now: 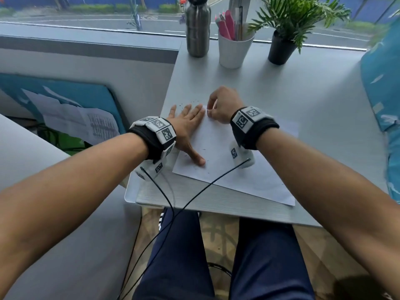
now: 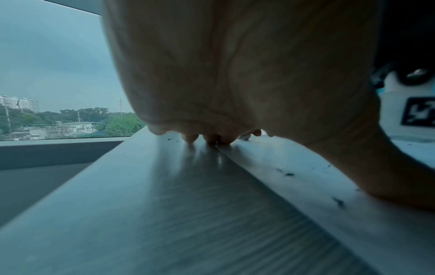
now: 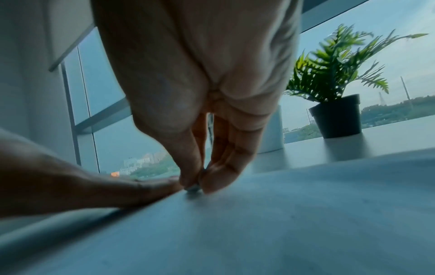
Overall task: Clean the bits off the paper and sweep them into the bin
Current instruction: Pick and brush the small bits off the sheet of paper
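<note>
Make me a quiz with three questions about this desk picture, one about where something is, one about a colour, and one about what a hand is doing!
1. Where does the steel bottle stand?
A. left of the white cup
B. on the paper
C. on the floor

2. What colour is the plant's pot?
A. red
B. black
C. yellow

3. What is the left hand doing?
A. holding a pen
B. making a fist in the air
C. lying flat with straight fingers, partly on the paper

Answers:
1 A, the bottle is beside the cup at the window end of the table.
2 B, the pot is dark black under green leaves.
3 C, the fingers are spread and pressed down, while the right hand pinches the paper's far corner.
</note>
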{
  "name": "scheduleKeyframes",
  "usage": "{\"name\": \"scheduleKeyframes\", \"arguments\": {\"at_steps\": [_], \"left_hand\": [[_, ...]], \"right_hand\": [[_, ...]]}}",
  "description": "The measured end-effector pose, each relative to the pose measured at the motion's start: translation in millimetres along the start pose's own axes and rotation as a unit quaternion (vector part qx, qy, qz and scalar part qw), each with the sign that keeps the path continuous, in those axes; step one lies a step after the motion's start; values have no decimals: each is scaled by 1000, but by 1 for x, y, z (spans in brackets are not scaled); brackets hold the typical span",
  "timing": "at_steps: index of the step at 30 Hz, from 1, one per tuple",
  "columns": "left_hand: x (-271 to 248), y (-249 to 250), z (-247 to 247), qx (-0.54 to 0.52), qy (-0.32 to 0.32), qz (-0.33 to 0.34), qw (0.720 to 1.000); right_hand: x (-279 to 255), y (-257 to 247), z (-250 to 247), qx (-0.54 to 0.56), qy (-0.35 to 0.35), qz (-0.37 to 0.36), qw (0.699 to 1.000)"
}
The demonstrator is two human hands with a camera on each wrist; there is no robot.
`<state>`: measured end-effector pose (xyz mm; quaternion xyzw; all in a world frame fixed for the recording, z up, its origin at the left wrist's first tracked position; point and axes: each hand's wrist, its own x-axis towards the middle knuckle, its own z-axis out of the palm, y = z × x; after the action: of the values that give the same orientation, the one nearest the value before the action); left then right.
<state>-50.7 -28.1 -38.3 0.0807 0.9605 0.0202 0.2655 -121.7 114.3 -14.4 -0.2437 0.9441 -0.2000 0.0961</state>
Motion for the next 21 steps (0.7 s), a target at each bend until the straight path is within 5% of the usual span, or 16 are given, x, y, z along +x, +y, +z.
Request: {"name": "scheduleKeyframes", "arguments": {"at_steps": [3,7,12,17,21], "left_hand": [[1,-2,1,-1,0,6,1000],[2,-4,3,-2,-2,11,1000],[2,-5,4,-3,-6,14,1000],[1,-5,4,-4,-5,10,1000],[0,-3,3,-3,-6,8,1000]], "right_hand": [[3,0,5,-3,16,-6,1000],[0,0,1,-1,-76,-33,997],[15,8,-1,5,10,0,1000],[-6,6,3,24,-122,-36,992],[11,12,-1,27,-4,-9,1000]]}}
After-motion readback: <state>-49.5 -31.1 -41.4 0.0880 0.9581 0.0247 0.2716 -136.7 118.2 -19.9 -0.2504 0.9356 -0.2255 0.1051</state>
